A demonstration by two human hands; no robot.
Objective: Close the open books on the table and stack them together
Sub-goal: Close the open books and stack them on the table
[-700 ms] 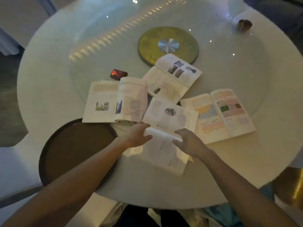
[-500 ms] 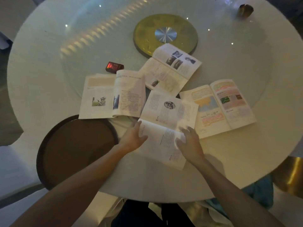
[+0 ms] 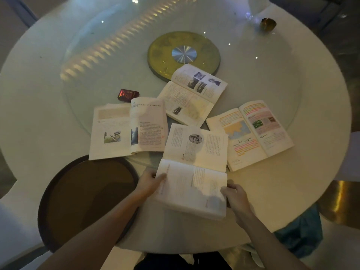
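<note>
Nearest open book (image 3: 194, 172) lying at the near edge of the round white surface (image 3: 35, 94), spine running side to side, far page flat with a small oval portrait, near half raised slightly off the surface. Left hand (image 3: 150, 182) clamped on the near half's left edge, thumb over the page. Right hand (image 3: 236, 197) clamped on the near half's right corner, fingers (image 3: 226, 190) curled over the page margin. Hands well apart, one at each side of the same book.

Just beyond and to the left, a second open book (image 3: 126, 131) with a small photo on its left page, right-hand pages arched upward. Farther back, a third open book (image 3: 192, 94) set at a slant, dark photos on its far page, its far corner overlapping the gold disc (image 3: 165, 55) at the centre of the glass turntable (image 3: 263, 84). To the right, a fourth open book (image 3: 251, 131) with a coloured map and highlighted lines, its near-left corner touching or tucked under the nearest book; cannot tell which.

Small dark red box (image 3: 128, 95) just behind the second book. Round dark tray (image 3: 78, 201) at the near left, hanging over the surface's rim, under the left forearm. Small brown object (image 3: 268, 24) at the far right, too dim to identify.
</note>
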